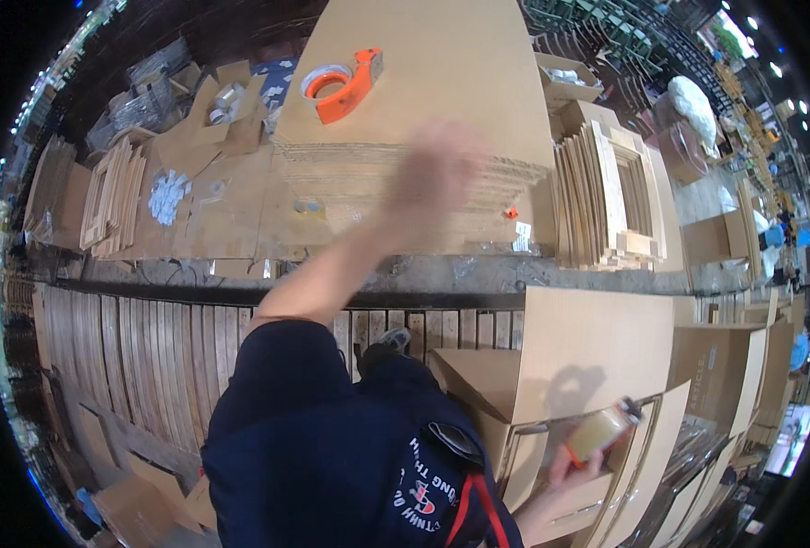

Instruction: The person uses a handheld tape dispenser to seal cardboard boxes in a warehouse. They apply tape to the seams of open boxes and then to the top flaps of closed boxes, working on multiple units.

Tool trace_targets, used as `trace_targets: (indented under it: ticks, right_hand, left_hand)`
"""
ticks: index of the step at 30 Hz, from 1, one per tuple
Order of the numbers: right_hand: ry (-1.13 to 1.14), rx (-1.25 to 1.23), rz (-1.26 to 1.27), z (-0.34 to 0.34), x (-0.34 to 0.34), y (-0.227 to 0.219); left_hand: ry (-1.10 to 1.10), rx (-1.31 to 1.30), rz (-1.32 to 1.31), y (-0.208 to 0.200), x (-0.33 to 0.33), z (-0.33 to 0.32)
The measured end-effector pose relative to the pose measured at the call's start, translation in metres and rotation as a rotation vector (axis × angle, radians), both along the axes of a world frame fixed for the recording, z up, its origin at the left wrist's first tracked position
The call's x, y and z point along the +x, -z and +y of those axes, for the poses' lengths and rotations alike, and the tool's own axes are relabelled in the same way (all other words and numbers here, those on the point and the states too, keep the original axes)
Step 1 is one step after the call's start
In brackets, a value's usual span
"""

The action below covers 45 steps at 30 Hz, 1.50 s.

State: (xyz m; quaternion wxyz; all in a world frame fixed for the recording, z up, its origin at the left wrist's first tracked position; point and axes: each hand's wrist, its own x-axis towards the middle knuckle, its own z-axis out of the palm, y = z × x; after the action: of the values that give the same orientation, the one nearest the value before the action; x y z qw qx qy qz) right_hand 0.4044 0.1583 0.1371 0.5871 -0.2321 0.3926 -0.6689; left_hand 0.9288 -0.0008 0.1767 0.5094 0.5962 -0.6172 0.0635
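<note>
My right hand (573,468) is closed round a tape dispenser (598,433) that carries a wide roll of tape and shows a dark front end and a bit of orange. It is over an open cardboard box (565,352), and its shadow falls on the raised flap. My left hand (437,164) is smeared by motion, so its fingers cannot be made out. That hand reaches over the front of a stack of flat cardboard (460,55). On top of the stack lies another tape dispenser (350,96), bright orange, with a roll beside it.
Wooden frames (606,196) stand upright right of the stack, with more frames (112,196) at the left. White slips (167,196) lie on cardboard nearby. A small open box (227,110) holds rolls. A slatted wooden platform (149,347) runs along the left.
</note>
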Motion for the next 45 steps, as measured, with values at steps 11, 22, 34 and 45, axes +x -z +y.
trace_targets:
  ticks: [11, 22, 34, 45]
  right_hand:
    - [-0.605, 0.013, 0.489, -0.122, 0.149, 0.074]
    - [-0.372, 0.191, 0.583, -0.146, 0.149, 0.103]
    - [-0.463, 0.515, 0.953, -0.137, 0.104, 0.168]
    - [-0.472, 0.646, 1.351, -0.137, 0.186, 0.246]
  left_hand:
    - [-0.606, 0.199, 0.024, -0.011, 0.16, 0.028]
    - [-1.22, 0.136, 0.792, 0.212, 0.292, 0.2]
    - [-1.595, 1.164, 1.474, 0.572, 0.194, 0.219]
    - [-1.508, 0.757, 0.947, 0.744, 0.318, 0.193]
